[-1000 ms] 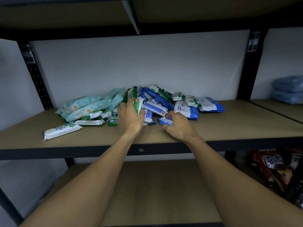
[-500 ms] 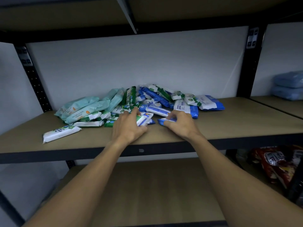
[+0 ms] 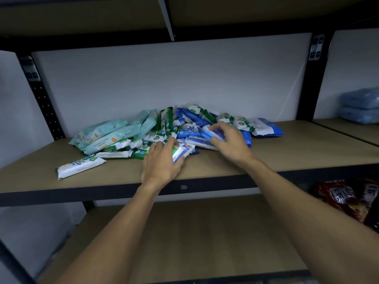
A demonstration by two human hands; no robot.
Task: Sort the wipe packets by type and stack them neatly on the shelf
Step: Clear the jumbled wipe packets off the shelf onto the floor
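Two grips at the near edge of a packet heap on the shelf.

The left hand grips the near packet at the heap's front. Just right of and behind it, the right hand holds the upper packet on top of the heap, which runs back to the wall behind both grips. Left of the left grip lie the wide packets. Further left and nearer, a lone packet lies apart. Right of the right grip sits the end packet. Stacked bundles are far right, and bags sit below right.
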